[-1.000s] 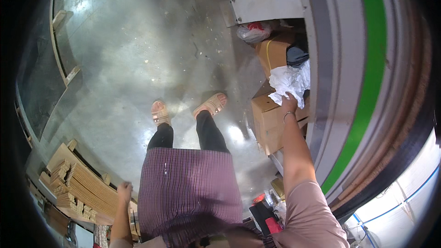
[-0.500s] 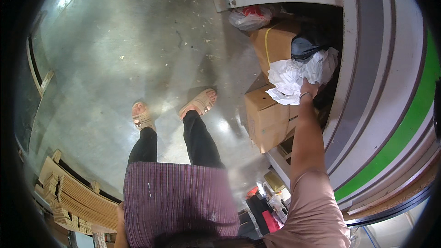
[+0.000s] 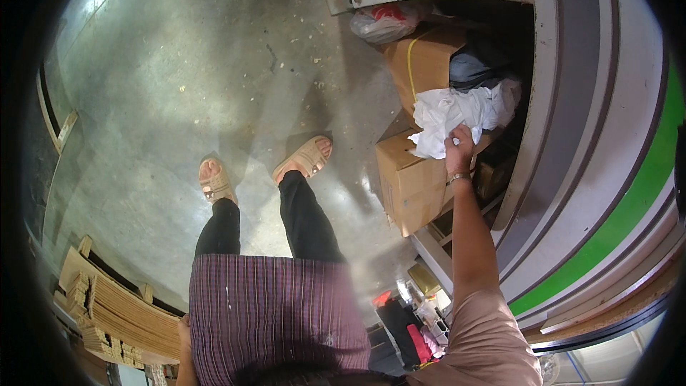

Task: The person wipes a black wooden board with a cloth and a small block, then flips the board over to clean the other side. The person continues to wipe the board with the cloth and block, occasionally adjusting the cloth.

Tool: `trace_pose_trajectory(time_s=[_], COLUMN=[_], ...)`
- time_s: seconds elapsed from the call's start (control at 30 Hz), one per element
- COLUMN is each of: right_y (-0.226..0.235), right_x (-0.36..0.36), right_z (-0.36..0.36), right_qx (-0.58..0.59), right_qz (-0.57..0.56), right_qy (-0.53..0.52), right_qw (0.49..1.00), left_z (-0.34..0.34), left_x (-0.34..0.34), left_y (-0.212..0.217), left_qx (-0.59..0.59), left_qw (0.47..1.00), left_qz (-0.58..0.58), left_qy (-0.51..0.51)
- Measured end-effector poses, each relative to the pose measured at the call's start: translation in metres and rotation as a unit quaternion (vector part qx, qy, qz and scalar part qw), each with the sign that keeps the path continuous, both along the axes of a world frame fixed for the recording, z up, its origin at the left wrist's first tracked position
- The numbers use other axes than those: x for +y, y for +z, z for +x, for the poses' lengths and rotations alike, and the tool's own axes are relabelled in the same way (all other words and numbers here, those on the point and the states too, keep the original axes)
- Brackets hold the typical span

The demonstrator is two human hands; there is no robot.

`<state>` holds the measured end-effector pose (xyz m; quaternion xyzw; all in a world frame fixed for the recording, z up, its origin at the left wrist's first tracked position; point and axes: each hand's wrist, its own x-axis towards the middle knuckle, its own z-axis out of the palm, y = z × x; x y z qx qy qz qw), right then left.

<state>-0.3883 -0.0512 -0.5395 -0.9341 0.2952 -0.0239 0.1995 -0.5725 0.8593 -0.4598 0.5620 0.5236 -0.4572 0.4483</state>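
My right hand [image 3: 461, 151] is closed on the near edge of a crumpled white plastic bag [image 3: 450, 109], with the fingers bunched around it. The bag lies across two brown cardboard boxes, over the nearer box [image 3: 411, 182] and against the farther box [image 3: 409, 64]. Beside it, in the dark opening, rests a dark grey plastic bag [image 3: 475, 68]. My left hand [image 3: 185, 332] hangs at the lower left beside the striped purple cloth [image 3: 275, 300] over my lap. Its fingers are mostly hidden, near a stack of light brown strips [image 3: 132, 312].
A clear plastic bag [image 3: 386, 23] with something red sits beyond the boxes. A white and grey panel with a green stripe [image 3: 614, 221] curves along the right. Black and pink items [image 3: 407, 332] lie low near my right elbow. Grey concrete floor [image 3: 214, 78] stretches ahead.
My right hand has drawn back toward me and slightly left, pulling at the white bag's edge. More of the dark space beside the nearer box shows. My left hand has hardly moved.
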Motion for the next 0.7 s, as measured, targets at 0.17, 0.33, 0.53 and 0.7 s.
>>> trace_pose_trajectory(time_s=[0.17, 0.33, 0.53, 0.7], right_y=[0.019, 0.026, 0.016, 0.018], right_x=[-0.009, -0.021, -0.019, -0.024], right_z=[0.047, 0.08, 0.061, 0.088], right_qx=[0.086, 0.077, 0.083, 0.069], right_qz=[-0.241, -0.248, -0.174, -0.227], right_qy=[-0.202, -0.288, -0.24, -0.203], right_qw=[0.945, 0.922, 0.952, 0.95], left_z=[-0.009, -0.006, -0.005, -0.006], left_x=[0.001, -0.008, -0.012, -0.019], left_y=[-0.001, -0.009, -0.009, -0.015], left_qx=[-0.014, -0.018, -0.02, -0.024], left_qw=[0.999, 0.999, 0.998, 0.997], left_qz=[0.009, 0.004, 0.005, 0.009], left_qy=[-0.027, -0.045, -0.061, -0.07])
